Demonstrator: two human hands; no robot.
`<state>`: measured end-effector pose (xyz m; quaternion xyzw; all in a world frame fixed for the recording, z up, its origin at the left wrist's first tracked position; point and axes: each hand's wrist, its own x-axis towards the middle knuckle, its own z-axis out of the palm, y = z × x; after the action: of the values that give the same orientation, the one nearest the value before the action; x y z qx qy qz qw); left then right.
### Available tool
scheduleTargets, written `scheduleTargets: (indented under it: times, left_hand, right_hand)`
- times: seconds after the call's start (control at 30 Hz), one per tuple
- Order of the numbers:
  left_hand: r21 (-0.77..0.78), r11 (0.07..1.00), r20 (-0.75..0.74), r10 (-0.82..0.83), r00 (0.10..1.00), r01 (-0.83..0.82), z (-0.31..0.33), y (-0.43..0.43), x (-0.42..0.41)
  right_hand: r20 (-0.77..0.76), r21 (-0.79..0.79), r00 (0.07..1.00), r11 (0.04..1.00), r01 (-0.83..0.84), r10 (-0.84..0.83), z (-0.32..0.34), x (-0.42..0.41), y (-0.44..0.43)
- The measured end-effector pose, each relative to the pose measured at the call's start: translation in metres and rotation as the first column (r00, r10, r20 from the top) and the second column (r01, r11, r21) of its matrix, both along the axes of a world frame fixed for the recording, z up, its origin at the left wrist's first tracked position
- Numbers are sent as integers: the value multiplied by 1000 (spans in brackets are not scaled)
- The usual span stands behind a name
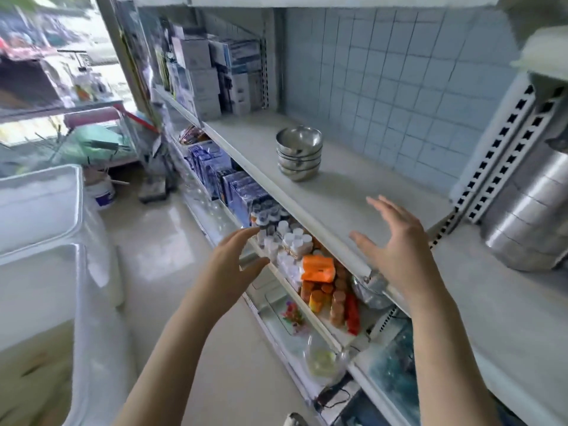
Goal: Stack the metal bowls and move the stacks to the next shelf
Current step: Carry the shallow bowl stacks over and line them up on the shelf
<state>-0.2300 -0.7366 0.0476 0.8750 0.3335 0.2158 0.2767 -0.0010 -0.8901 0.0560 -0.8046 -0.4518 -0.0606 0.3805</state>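
Observation:
A stack of several metal bowls (299, 155) stands upright on the white shelf (344, 192), towards its front edge. My right hand (396, 244) hovers over the shelf's front edge, fingers spread, holding nothing, well short of the bowls. My left hand (236, 259) floats lower, in front of the shelf edge and over the shelf below, open and empty too. On the neighbouring shelf bay at the far right stands a tall stack of larger metal vessels (528, 216).
Boxes (212, 78) fill the shelf's far left end. A slotted upright (504, 149) divides the two bays. The shelf below holds white bottles (292, 244), an orange packet (318, 268) and blue cartons (221, 176). White tubs (37, 229) stand on my left.

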Motion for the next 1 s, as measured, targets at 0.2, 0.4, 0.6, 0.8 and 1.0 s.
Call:
scheduleTargets:
  times: [0.2,0.4,0.6,0.8,1.0]
  left_hand:
    - [46,999,16,12,1000,-12,10,107,58]
    - [-94,995,56,-18,998,23,-12,178,115]
    - [-282,932,124,-200,972,228,-35,250,196]
    - [-342,812,250,-406,879,473,-52,307,250]
    - [-367,667,339,-553,761,649,-67,343,266]
  right_hand:
    - [-60,16,997,999,-47,48,13,62,117]
    - [-289,22,957,999,-37,42,7,94,175]
    - [-432,40,901,997,61,-38,-9,109,225]
    - [-580,44,812,993,113,-67,-20,119,267]
    - [-561,140,808,941,308,-181,-32,108,280]
